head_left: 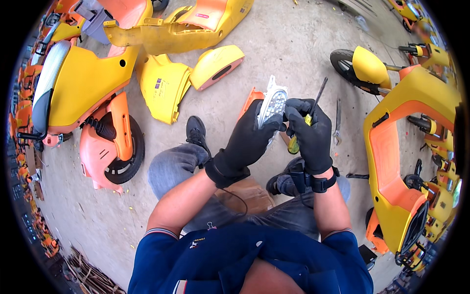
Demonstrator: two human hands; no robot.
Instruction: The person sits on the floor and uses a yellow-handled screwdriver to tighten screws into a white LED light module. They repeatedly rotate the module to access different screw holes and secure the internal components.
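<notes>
My left hand (244, 141), in a black glove, grips an oval lamp (275, 104) with a clear, faceted lens and a white bracket at its top end. An orange part (249, 103) shows just behind that hand; whether it is joined to the lamp, I cannot tell. My gloved right hand (313, 136) is closed around a screwdriver (320, 91) with a yellow-green handle, its dark shaft pointing up and away. The fingers of both hands meet at the lamp's right edge. What the right fingertips touch there is hidden.
A wrench (338, 122) lies on the concrete right of my hands. Yellow body panels (164, 88) rest ahead on the left. A yellow-and-orange scooter (88, 83) stands left, a scooter frame (379, 147) right. Under my legs is a brown cardboard piece (247, 196). Sticks (90, 272) lie lower left.
</notes>
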